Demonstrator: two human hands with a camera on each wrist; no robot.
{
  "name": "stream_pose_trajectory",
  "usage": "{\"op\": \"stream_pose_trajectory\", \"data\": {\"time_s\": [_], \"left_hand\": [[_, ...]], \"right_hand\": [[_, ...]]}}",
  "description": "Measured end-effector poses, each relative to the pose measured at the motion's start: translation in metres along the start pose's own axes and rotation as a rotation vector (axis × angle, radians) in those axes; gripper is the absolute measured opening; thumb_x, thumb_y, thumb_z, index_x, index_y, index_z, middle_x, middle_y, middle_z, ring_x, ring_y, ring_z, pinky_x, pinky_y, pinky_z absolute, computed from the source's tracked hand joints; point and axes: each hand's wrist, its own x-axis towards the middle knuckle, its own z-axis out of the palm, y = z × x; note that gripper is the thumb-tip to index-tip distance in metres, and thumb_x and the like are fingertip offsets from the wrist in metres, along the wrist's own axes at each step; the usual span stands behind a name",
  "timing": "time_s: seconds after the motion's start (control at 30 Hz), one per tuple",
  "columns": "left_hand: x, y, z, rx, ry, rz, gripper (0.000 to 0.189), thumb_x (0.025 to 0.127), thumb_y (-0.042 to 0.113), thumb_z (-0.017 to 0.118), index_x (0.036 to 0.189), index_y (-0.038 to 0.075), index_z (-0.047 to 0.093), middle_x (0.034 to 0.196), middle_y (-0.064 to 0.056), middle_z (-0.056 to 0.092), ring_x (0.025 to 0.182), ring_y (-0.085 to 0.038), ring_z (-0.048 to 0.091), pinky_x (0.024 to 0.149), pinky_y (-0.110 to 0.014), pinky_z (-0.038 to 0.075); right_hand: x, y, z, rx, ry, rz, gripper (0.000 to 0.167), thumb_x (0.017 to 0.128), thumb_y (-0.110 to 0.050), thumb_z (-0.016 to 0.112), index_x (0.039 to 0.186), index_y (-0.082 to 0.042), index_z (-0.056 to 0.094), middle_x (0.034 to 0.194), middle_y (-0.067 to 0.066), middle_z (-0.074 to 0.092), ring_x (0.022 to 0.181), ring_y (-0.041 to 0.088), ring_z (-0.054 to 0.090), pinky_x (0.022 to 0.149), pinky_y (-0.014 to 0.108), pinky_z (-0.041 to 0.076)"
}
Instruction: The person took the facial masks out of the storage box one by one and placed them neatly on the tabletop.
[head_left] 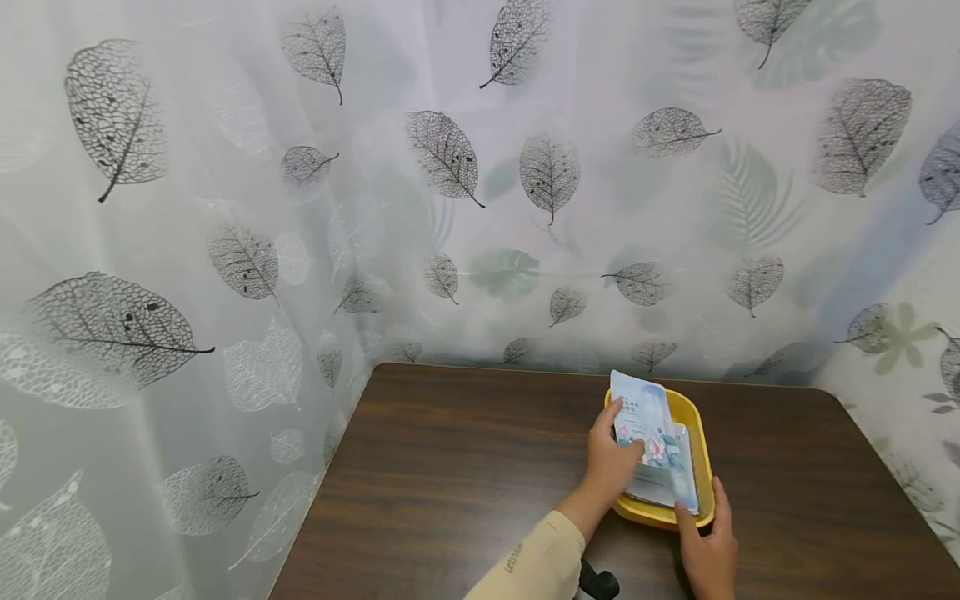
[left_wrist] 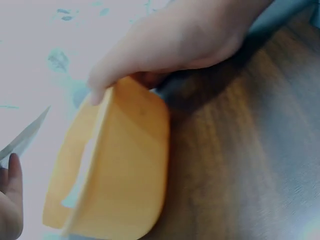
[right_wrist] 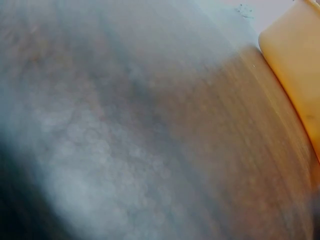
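Note:
A yellow plastic basket (head_left: 701,454) stands on the table, with flat light-blue sachets (head_left: 688,479) lying inside. My left hand (head_left: 611,458) holds another light-blue sachet (head_left: 647,408), printed with a pink flower and small writing, between thumb and fingers. It is tilted up over the basket's left side and far rim. At the near right corner, my right hand (head_left: 708,546) grips the basket rim, thumb on the inner side and fingers outside. In the left wrist view the basket's wall (left_wrist: 130,170) appears close up, a hand on its rim. Only part of the basket (right_wrist: 295,60) enters the right wrist view.
The dark wood-grain table (head_left: 450,467) has rounded far corners. Behind it and to the left hangs a pale curtain (head_left: 465,225) with leaf prints, close to the table's far edge. A black object (head_left: 598,581) shows beside the left sleeve (head_left: 536,558).

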Motion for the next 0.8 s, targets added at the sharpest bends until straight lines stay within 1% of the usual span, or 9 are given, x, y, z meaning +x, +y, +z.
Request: {"op": "stream_pose_trajectory", "data": {"time_s": [0.1,0.17,0.23,0.37,0.47,0.67,0.73,0.8], "left_hand": [[0.005,0.008,-0.005,-0.073,0.013,0.017,0.07,0.083,-0.007,0.065,0.147,0.019,0.054,0.152,-0.001,0.051,0.127,-0.011,0.056,0.098,-0.023,0.052],[0.009,0.012,-0.01,-0.101,0.023,0.023,0.071,0.084,-0.007,0.065,0.148,0.019,0.052,0.152,-0.002,0.051,0.124,-0.012,0.057,0.095,-0.023,0.054],[0.013,0.016,-0.016,-0.112,0.042,0.031,0.071,0.084,-0.007,0.065,0.149,0.019,0.051,0.15,-0.004,0.052,0.119,-0.013,0.059,0.091,-0.023,0.055],[0.023,0.019,-0.033,-0.135,0.082,0.055,0.07,0.085,-0.006,0.064,0.15,0.014,0.05,0.147,-0.009,0.056,0.115,-0.016,0.062,0.086,-0.022,0.056],[0.03,0.017,-0.046,-0.133,0.112,0.056,0.068,0.085,-0.006,0.064,0.15,0.011,0.051,0.145,-0.011,0.058,0.111,-0.017,0.063,0.081,-0.021,0.056],[0.036,0.005,-0.066,-0.076,0.2,0.007,0.067,0.084,-0.005,0.065,0.147,0.013,0.055,0.143,-0.011,0.059,0.104,-0.016,0.061,0.078,-0.022,0.054],[0.036,-0.001,-0.071,-0.062,0.22,0.003,0.067,0.083,-0.006,0.065,0.147,0.012,0.055,0.143,-0.013,0.059,0.105,-0.018,0.062,0.078,-0.023,0.055],[0.036,-0.008,-0.076,-0.042,0.239,0.001,0.067,0.082,-0.007,0.064,0.146,0.01,0.055,0.144,-0.015,0.058,0.11,-0.02,0.061,0.08,-0.023,0.054]], "right_hand": [[0.001,0.001,0.0,-0.001,0.005,-0.003,0.082,0.102,-0.041,0.056,0.166,-0.028,0.006,0.17,0.019,0.017,0.152,0.049,0.023,0.122,0.066,0.017],[0.001,0.001,0.0,-0.003,0.003,-0.002,0.082,0.102,-0.041,0.056,0.166,-0.028,0.006,0.17,0.018,0.017,0.153,0.048,0.023,0.123,0.065,0.017],[0.001,0.002,0.0,-0.007,-0.002,0.001,0.082,0.102,-0.041,0.055,0.166,-0.028,0.006,0.17,0.019,0.017,0.152,0.048,0.023,0.123,0.065,0.017],[0.001,0.002,-0.001,-0.007,-0.004,0.005,0.082,0.102,-0.041,0.055,0.166,-0.028,0.006,0.17,0.019,0.017,0.153,0.048,0.022,0.123,0.065,0.017],[0.0,0.002,0.0,0.001,-0.002,0.005,0.081,0.102,-0.04,0.055,0.166,-0.028,0.006,0.17,0.019,0.017,0.153,0.048,0.022,0.123,0.064,0.016],[0.001,0.002,-0.001,0.001,-0.009,0.009,0.082,0.102,-0.041,0.054,0.166,-0.028,0.004,0.17,0.019,0.017,0.154,0.047,0.021,0.123,0.064,0.016],[0.001,0.002,-0.001,-0.003,-0.014,0.012,0.082,0.102,-0.042,0.054,0.166,-0.028,0.004,0.17,0.02,0.017,0.153,0.048,0.022,0.123,0.065,0.017],[0.001,0.002,-0.001,-0.009,-0.019,0.015,0.083,0.102,-0.043,0.055,0.166,-0.028,0.004,0.17,0.021,0.017,0.153,0.049,0.022,0.122,0.066,0.017]]}}
